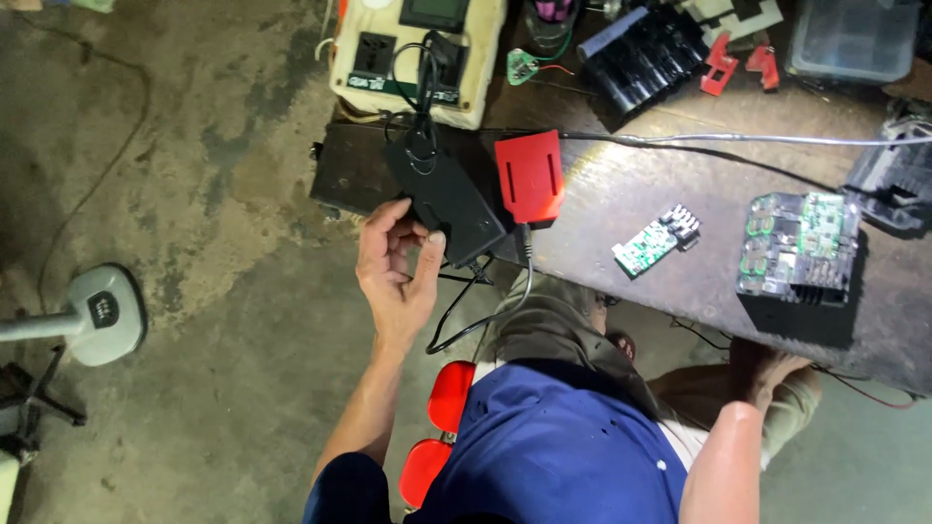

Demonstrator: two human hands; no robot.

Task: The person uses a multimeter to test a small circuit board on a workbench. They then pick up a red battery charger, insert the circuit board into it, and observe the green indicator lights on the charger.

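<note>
The black charger box lies at the near-left edge of the dark workbench, tilted so 1 corner points toward the person, with a thin black cable looped on its top and another lead trailing off the bench edge below it. The left hand reaches up from a bare, extended forearm — thumb pressed against the box's near edge, fingers curled onto its left side, so the hand grips the box lightly rather than lifting it. Just beside the box, touching its right corner, sits a red adapter plate. Behind it stands a cream power-socket unit. Farther right lie a small green circuit board and a battery cell pack. The right hand rests low under the bench edge on the knee — whether it holds anything cannot be told.
</note>
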